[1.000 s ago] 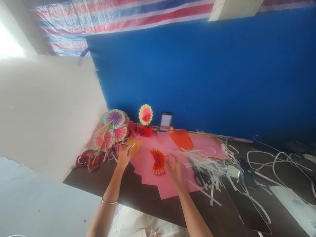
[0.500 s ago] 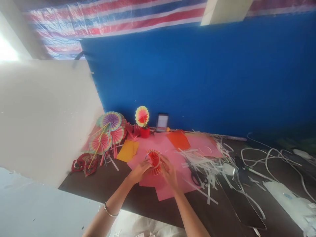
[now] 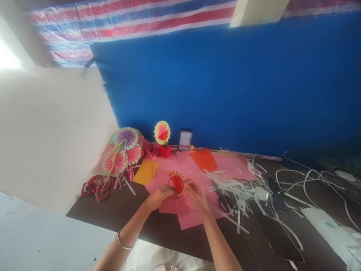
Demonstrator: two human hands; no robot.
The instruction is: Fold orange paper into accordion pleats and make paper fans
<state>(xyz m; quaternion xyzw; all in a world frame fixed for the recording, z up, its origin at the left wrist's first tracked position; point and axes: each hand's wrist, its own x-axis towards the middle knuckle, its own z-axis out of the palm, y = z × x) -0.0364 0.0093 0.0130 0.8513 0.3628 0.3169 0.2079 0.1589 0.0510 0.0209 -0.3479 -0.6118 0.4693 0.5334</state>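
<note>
Between my hands is a round pleated paper fan, red in the middle with a paler orange edge. A thin pale ring or strip curves around its red part. My left hand is closed on the fan's lower left edge. At the right edge, my right hand pinches with thumb and fingers; whether it grips the paper or the pale strip I cannot tell. Pink paper sheets lie on the dark table under the fan.
Finished-looking paper fans lie at the left by a red patterned item. A yellow-red fan stands in a red pot. White paper strips cover scissors at right, near a dark phone and white cables.
The fan has turned a little and now shows more of its orange edge at the top. My right hand has shifted slightly right, its fingers drawn closer together.
</note>
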